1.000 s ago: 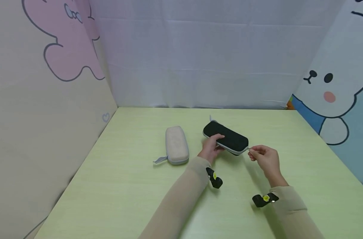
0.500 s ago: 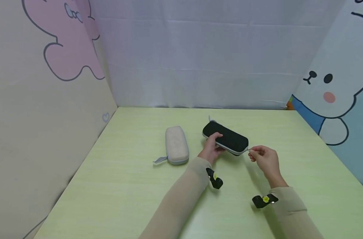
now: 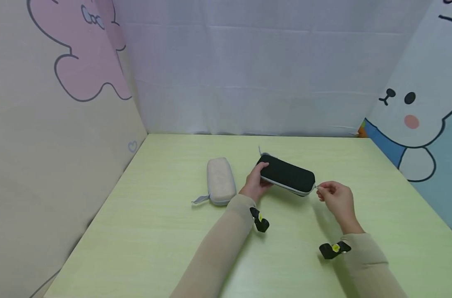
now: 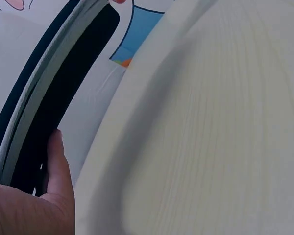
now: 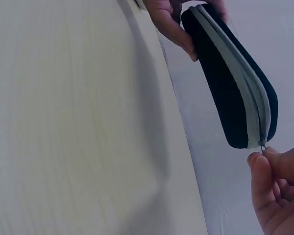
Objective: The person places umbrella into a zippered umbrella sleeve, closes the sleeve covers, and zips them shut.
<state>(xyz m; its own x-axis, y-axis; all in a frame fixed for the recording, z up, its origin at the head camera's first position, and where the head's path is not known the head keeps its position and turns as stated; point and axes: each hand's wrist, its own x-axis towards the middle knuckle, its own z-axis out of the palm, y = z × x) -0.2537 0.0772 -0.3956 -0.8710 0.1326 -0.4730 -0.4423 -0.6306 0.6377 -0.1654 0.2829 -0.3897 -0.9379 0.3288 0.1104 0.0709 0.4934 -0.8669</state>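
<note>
A black zippered pencil case (image 3: 288, 174) with a light grey zipper band is held slanted above the table. My left hand (image 3: 256, 182) grips it near its left end, thumb on top and fingers beneath. At the opposite end, my right hand (image 3: 338, 198) pinches the small zipper pull (image 5: 263, 147) between thumb and forefinger. The grey zipper band (image 5: 242, 68) runs along the side facing me, with the slider at the right-hand corner. A loop tab sticks up behind the case's far left end. Left of my left hand lies a beige pencil case (image 3: 221, 180) with a grey-blue tab.
The pale yellow-green table (image 3: 136, 231) reaches back to a white cloth (image 3: 229, 82). Cartoon-printed walls stand to the left and right. Both sleeves carry a black wrist camera, and the case's shadow falls on the tabletop.
My left hand has shifted left along the black case toward its left end. The case and my right hand have moved slightly right, with the pull still pinched. The beige case stays put.
</note>
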